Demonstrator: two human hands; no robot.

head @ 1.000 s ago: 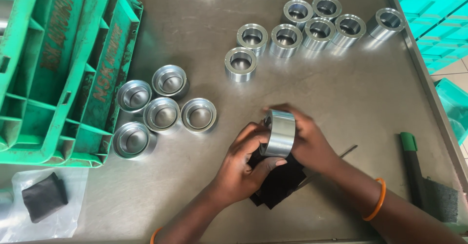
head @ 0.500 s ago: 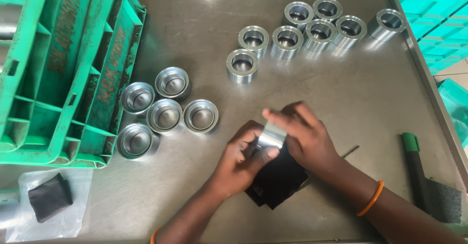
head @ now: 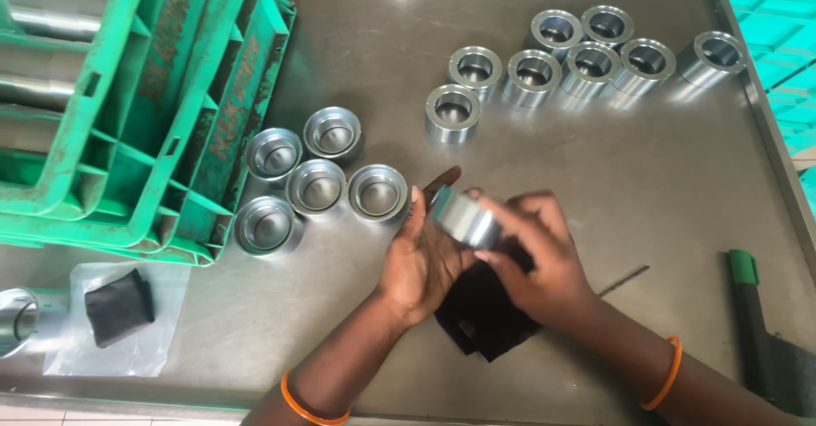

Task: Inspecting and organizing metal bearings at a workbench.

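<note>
Item: steel ring (head: 465, 218), held above the worktop (head: 595, 171) between your hands, tilted and blurred.
Left hand (head: 422, 260): palm open, fingers extended, cradling the ring's left side.
Right hand (head: 537, 260): fingers curled loosely over the ring's right side and onto the black cloth (head: 480, 315) beneath both hands.
Left of your hands: five shallow metal cups (head: 320, 187), grouped close beside the green crates (head: 127, 94).
Far side: seven more rings (head: 535, 71), clustered, most touching.
Near left: a dark pad (head: 119, 305) on a clear bag.
Right edge: a green-tipped tool (head: 748, 307); a thin rod (head: 623, 281) lay just beside your right wrist.
</note>
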